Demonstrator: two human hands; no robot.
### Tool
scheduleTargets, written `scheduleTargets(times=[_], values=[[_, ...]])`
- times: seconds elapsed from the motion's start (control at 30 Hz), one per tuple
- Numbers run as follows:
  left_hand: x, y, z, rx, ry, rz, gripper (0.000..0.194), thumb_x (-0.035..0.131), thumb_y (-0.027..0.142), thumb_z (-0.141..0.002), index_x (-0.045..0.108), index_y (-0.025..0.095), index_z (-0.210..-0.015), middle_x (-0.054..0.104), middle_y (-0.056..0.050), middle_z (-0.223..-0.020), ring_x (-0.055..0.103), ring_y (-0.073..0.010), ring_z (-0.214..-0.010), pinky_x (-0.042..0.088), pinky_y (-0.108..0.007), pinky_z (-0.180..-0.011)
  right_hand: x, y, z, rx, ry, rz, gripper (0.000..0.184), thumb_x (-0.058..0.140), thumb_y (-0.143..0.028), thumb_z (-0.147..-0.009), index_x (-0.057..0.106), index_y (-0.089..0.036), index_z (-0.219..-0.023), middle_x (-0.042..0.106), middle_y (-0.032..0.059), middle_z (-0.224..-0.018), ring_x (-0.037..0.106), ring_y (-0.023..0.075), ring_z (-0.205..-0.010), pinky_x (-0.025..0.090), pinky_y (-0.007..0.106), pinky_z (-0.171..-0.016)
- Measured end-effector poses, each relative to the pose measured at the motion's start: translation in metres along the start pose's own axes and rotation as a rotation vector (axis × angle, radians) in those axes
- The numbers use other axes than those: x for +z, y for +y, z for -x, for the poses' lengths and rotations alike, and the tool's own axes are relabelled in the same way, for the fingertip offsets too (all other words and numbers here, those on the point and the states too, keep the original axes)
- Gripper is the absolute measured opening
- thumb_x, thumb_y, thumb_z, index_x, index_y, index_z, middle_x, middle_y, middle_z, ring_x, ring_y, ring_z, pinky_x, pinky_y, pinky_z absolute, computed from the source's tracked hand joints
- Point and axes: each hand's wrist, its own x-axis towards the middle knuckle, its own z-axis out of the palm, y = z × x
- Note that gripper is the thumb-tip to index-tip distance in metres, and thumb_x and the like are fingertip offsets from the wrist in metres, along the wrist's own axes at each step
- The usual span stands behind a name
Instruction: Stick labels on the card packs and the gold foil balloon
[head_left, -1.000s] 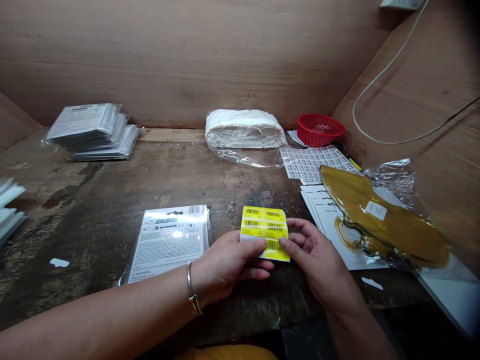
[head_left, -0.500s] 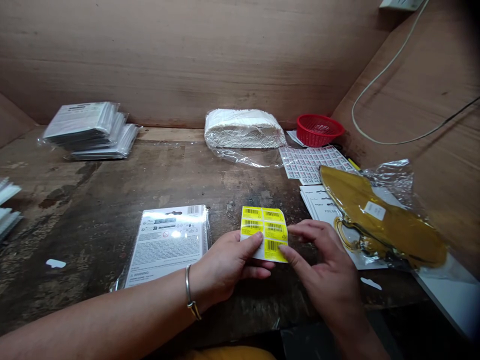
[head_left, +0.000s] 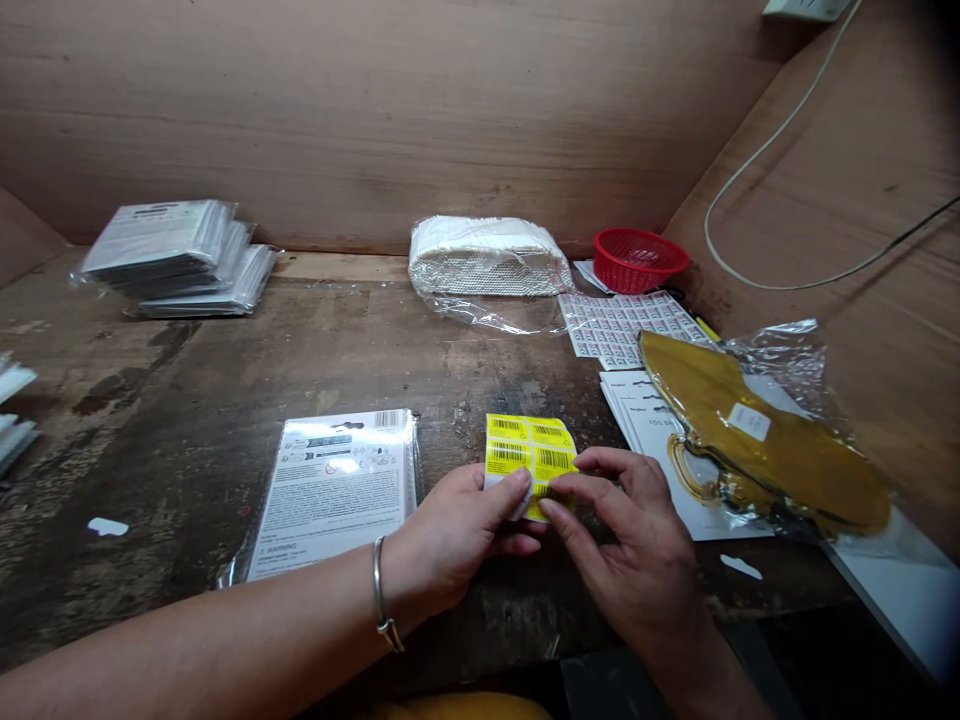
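A small sheet of yellow barcode stickers (head_left: 553, 445) is in my left hand (head_left: 457, 525), thumb on its face at the lower left, the other fingers behind. A white patch of backing shows beside that thumb. My right hand (head_left: 637, 560) has its thumb and fingertips closed at the lower right sticker, which is partly covered and looks bent. Whether that sticker is lifted off the backing, I cannot tell. Left of the sheet lies a stack of clear-bagged printed cards (head_left: 330, 500), the top one with its text side up.
Bagged packs (head_left: 172, 250) are piled at the back left. A plastic-wrapped white bundle (head_left: 491, 260), a red basket (head_left: 640, 260) and a sheet of small labels (head_left: 637, 325) stand behind. At right, a bagged gold foil balloon (head_left: 750, 420) lies over white cards (head_left: 652, 440).
My right hand drew its fingers apart at the sheet's right edge, then moved left and closed over the lower right sticker. My left hand keeps its hold.
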Motion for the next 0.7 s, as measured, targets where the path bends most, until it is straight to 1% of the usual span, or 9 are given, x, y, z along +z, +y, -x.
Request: scheduleTargets(times=[0.2, 0.27, 0.37, 0.43, 0.53, 0.6, 0.7], values=[[-0.0015, -0.0019, -0.0008, 0.012, -0.017, -0.024, 0.035, 0.061, 0.032, -0.088, 0.064, 0.007, -0.112, 0.069, -0.012, -0.098, 0.061, -0.01, -0.076, 0.05, -0.017, -0.063, 0.0007, -0.0001, -0.0025, 0.043, -0.027, -0.046, 0.009, 0.061, -0.014, -0.084, 0.056, -0.02, -0.087, 0.05, 0.0063, -0.102, 0.052, 0.0209, -0.098, 0.048, 0.038, -0.081], [-0.0009, -0.0017, -0.001, 0.007, -0.008, -0.013, 0.037, 0.063, 0.033, -0.086, 0.064, 0.008, -0.114, 0.069, -0.011, -0.098, 0.061, -0.0102, -0.076, 0.05, -0.018, -0.063, 0.0007, 0.0011, -0.0018, 0.048, -0.02, -0.037, 0.013, 0.062, -0.015, -0.083, 0.057, -0.019, -0.095, 0.052, 0.008, -0.104, 0.052, 0.0222, -0.1, 0.049, 0.04, -0.083], [0.0003, -0.0016, -0.0005, 0.012, 0.006, 0.002, 0.039, 0.067, 0.035, -0.083, 0.065, 0.01, -0.113, 0.069, -0.01, -0.095, 0.061, -0.0105, -0.075, 0.05, -0.018, -0.063, 0.0001, 0.0017, -0.0003, 0.001, -0.018, 0.038, 0.027, 0.063, -0.014, -0.083, 0.058, -0.02, -0.109, 0.054, 0.0092, -0.108, 0.052, 0.0237, -0.101, 0.048, 0.043, -0.085], [0.0009, -0.0018, 0.0, 0.015, 0.017, 0.006, 0.038, 0.067, 0.035, -0.082, 0.066, 0.01, -0.111, 0.069, -0.01, -0.092, 0.06, -0.0103, -0.073, 0.05, -0.018, -0.062, 0.0, 0.0013, 0.001, -0.051, -0.018, 0.078, 0.029, 0.063, -0.012, -0.082, 0.06, -0.023, -0.108, 0.056, 0.0084, -0.107, 0.052, 0.0237, -0.099, 0.048, 0.043, -0.084], [0.0022, -0.0017, 0.0006, 0.006, 0.04, 0.006, 0.033, 0.064, 0.032, -0.086, 0.066, 0.009, -0.109, 0.069, -0.01, -0.092, 0.061, -0.0099, -0.072, 0.049, -0.017, -0.062, 0.0021, 0.0009, 0.0033, -0.098, 0.025, 0.101, 0.027, 0.064, -0.009, -0.081, 0.063, -0.024, -0.103, 0.057, 0.0075, -0.103, 0.054, 0.023, -0.096, 0.049, 0.042, -0.081], [0.0032, -0.001, 0.0009, -0.002, 0.057, -0.005, 0.029, 0.058, 0.028, -0.09, 0.064, 0.009, -0.111, 0.069, -0.01, -0.095, 0.061, -0.0094, -0.072, 0.05, -0.017, -0.062, 0.0046, 0.0011, 0.0046, -0.117, 0.051, 0.108, 0.026, 0.064, -0.006, -0.08, 0.063, -0.023, -0.099, 0.057, 0.0074, -0.102, 0.054, 0.0225, -0.095, 0.05, 0.04, -0.079], [0.0039, 0.0002, 0.0011, -0.019, 0.079, -0.023, 0.028, 0.05, 0.025, -0.095, 0.062, 0.009, -0.115, 0.069, -0.011, -0.098, 0.061, -0.0084, -0.071, 0.05, -0.017, -0.061, 0.0049, -0.002, 0.0059, -0.144, 0.052, 0.097, 0.026, 0.062, -0.003, -0.079, 0.062, -0.022, -0.098, 0.055, 0.0077, -0.101, 0.053, 0.0222, -0.095, 0.05, 0.039, -0.079]])
